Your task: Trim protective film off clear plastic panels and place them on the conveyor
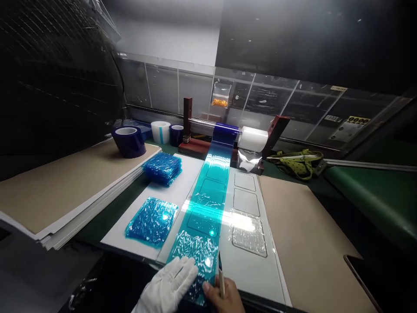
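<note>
the white-gloved left hand (171, 284) lies flat and open on the near end of the translucent blue film strip (205, 208) stretched from its roll across the white bench template, pinning it taut, while the bare right hand (224, 295) grips a thin pale blade tool (221, 278) at the strip's edge.

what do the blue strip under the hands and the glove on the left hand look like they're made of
The blue strip looks like thin, glossy, see-through plastic film: it wrinkles, throws glare, and panel outlines show through it. The glove on the left hand looks like matte white knit fabric, probably cotton or similar, soft and without shine.
</note>
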Demonstrator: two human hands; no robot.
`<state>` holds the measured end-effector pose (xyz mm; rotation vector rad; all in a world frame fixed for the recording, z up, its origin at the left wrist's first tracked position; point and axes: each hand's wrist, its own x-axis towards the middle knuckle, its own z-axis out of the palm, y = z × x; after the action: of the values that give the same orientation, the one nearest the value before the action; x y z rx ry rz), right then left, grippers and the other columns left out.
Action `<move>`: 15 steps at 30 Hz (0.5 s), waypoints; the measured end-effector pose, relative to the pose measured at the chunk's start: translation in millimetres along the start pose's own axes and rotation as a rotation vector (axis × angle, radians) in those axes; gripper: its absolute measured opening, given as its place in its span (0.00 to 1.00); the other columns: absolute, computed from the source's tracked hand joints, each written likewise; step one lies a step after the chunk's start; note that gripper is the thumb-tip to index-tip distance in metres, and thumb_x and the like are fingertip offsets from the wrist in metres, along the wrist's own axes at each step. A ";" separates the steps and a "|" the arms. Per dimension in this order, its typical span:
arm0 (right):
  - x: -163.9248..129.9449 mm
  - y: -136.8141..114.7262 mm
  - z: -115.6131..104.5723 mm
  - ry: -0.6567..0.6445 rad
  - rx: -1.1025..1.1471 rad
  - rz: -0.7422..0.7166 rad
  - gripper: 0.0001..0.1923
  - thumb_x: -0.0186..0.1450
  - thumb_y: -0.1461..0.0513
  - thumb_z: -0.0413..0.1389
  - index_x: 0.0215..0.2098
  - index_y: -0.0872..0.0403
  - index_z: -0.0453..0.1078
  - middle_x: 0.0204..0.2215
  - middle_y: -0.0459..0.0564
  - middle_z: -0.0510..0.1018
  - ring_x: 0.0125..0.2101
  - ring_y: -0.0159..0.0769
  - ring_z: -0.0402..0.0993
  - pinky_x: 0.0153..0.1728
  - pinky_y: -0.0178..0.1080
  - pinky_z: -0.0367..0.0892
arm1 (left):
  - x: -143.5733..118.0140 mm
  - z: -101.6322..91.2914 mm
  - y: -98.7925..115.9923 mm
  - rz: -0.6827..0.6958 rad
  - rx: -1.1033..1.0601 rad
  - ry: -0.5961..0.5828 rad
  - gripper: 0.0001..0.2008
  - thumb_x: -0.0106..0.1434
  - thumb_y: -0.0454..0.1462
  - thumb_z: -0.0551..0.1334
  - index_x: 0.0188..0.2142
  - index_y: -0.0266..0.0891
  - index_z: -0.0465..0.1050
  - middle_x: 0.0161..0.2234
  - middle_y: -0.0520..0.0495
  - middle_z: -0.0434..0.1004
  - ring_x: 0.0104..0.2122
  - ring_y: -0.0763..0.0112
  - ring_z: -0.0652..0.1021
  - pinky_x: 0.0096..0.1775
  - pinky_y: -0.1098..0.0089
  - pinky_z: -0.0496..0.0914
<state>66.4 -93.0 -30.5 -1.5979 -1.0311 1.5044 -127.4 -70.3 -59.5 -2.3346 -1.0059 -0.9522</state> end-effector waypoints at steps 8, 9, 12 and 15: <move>-6.8 -36.9 -53.3 -0.025 -0.571 -0.196 0.33 0.68 0.40 0.33 0.34 0.51 0.72 0.19 0.46 0.74 0.21 0.36 0.70 0.26 0.35 0.60 | 28.1 -24.1 -7.2 0.026 -0.020 -0.117 0.28 0.57 0.30 0.49 0.57 0.36 0.66 0.54 0.46 0.74 0.54 0.64 0.72 0.54 0.63 0.67; -5.7 -43.9 -59.7 0.020 -0.663 -0.265 0.31 0.69 0.43 0.34 0.37 0.50 0.72 0.23 0.47 0.76 0.25 0.37 0.73 0.28 0.35 0.61 | 31.9 -30.5 -7.9 -0.016 -0.035 -0.141 0.30 0.56 0.31 0.50 0.59 0.35 0.64 0.55 0.45 0.72 0.55 0.62 0.71 0.54 0.61 0.67; 4.7 -64.0 -63.8 0.116 -0.942 -0.472 0.20 0.71 0.52 0.40 0.44 0.46 0.73 0.35 0.48 0.78 0.32 0.38 0.76 0.28 0.34 0.62 | 41.3 -39.2 -14.5 -0.255 0.002 -0.282 0.29 0.59 0.33 0.54 0.61 0.42 0.61 0.52 0.45 0.73 0.52 0.61 0.72 0.51 0.59 0.69; 25.3 -83.8 -44.5 0.169 -1.211 -0.582 0.15 0.71 0.61 0.44 0.47 0.45 0.72 0.36 0.46 0.77 0.31 0.35 0.76 0.26 0.33 0.57 | 47.5 -28.2 -26.9 -0.455 0.114 -0.298 0.21 0.62 0.33 0.56 0.53 0.49 0.71 0.42 0.46 0.77 0.43 0.61 0.75 0.43 0.60 0.71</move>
<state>103.9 -32.4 37.0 -1.8043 -2.2698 0.2550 -135.6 -47.9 -2.9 -2.2359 -1.7158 -0.6811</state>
